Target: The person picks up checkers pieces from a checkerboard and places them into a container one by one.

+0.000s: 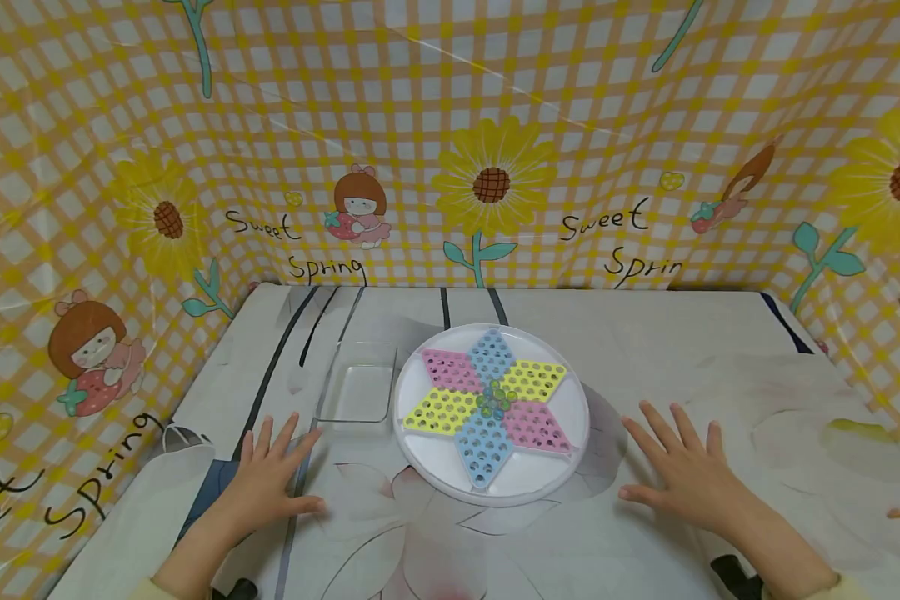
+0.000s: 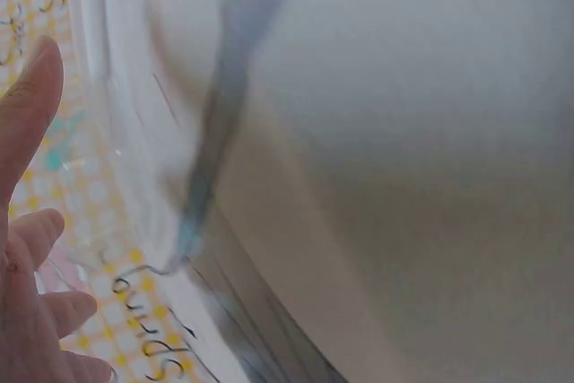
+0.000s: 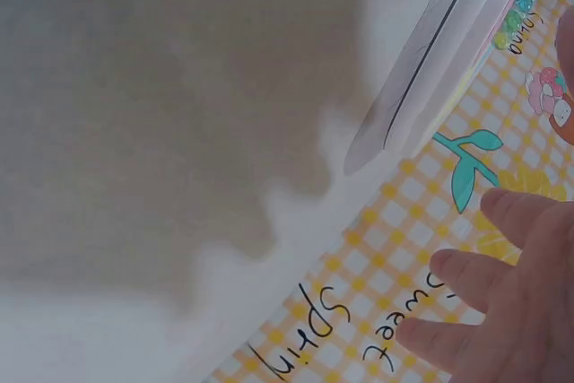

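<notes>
A round white Chinese checkers board (image 1: 420, 462) lies mid-table, its star-shaped hole field in pink, blue and yellow points. Several green and blue glass marbles (image 1: 497, 400) cluster at the star's centre; in the right wrist view the marbles (image 3: 516, 20) show above the board's rim. To the board's left stands a clear rectangular container (image 1: 356, 408). My left hand (image 1: 273, 479), fingers spread, is just in front of that container and holds nothing. On the other side, my right hand (image 1: 686, 471) is spread too, apart from the board, with nothing in it.
A pale tablecloth with dark stripes and flower prints covers the table (image 1: 390, 558). Yellow checked fabric (image 1: 420, 83) hangs behind and along both sides. Dark bands show under both wrists at the lower edge of the head view.
</notes>
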The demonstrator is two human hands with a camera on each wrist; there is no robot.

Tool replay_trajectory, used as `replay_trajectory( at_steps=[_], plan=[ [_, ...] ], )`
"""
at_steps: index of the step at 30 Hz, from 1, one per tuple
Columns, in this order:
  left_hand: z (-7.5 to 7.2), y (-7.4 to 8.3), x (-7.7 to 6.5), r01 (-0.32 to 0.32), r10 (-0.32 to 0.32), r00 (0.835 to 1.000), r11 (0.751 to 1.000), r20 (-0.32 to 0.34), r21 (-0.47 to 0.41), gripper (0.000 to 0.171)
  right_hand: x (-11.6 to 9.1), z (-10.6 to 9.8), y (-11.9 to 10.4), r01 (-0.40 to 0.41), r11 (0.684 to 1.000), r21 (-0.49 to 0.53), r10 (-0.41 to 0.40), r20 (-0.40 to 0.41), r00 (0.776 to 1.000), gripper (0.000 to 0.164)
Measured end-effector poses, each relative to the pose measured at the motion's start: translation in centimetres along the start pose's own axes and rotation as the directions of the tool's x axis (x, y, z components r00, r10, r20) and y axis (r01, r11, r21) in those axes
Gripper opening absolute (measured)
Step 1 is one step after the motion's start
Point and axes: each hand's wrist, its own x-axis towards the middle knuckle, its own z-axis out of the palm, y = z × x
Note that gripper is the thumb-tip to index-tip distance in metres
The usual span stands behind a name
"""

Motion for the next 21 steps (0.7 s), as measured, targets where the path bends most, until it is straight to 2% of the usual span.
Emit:
replay_trajectory(
  at_steps=[5,9,15,21],
  plan=[
    [-0.2,1.5,0.0,-0.104,0.103,0.994,0.994,-0.024,-0.02,0.082,0.8,-0.4,-0.1,0.064,0.997,0.034,-0.063,-0.041,0.997,0.087],
    [-0.2,2.9,0.4,-0.18,0.18,0.984,0.983,-0.012,-0.017,0.077,1.6,-0.9,-0.6,0.099,0.993,0.068,-0.095,-0.063,0.993,0.084],
    [0.2,4.7,1.1,-0.296,0.296,0.955,0.955,0.0,0.032,0.076,3.2,-1.8,-1.5,0.139,0.984,0.113,-0.131,-0.081,0.988,0.079],
    [0.7,6.8,1.9,-0.373,0.373,0.924,0.928,0.084,-0.021,0.074,4.9,-2.5,-2.7,0.192,0.974,0.12,-0.178,-0.117,0.977,0.074]
  ],
)
